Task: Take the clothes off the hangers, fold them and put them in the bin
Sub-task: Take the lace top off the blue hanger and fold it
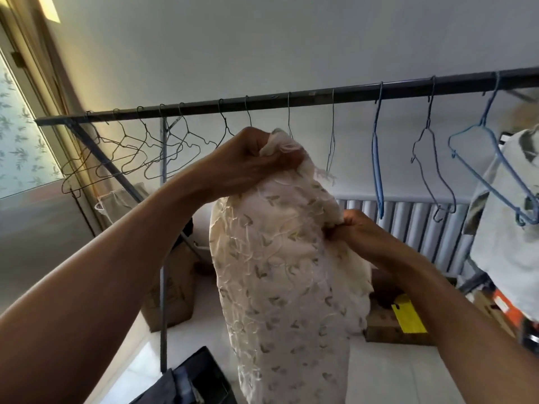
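Observation:
A cream embroidered garment (285, 275) hangs down in front of me, below the dark clothes rail (291, 102). My left hand (248, 161) grips its bunched top edge, raised close under the rail. Lower and to the right, my right hand (361, 231) pinches the garment's right side. I cannot tell whether a hanger is still inside it. Several bare wire hangers (131, 158) hang on the rail's left part and blue hangers (378, 158) on its right part. A dark bin (198, 380) with dark folded cloth shows at the bottom edge.
A grey-and-white garment (507, 234) hangs at the far right behind a blue hanger. Cardboard boxes (172, 290) stand on the pale floor behind the rail's upright, and a box with a yellow label (405, 316) lies to the right. A ribbed panel (414, 225) lines the back wall.

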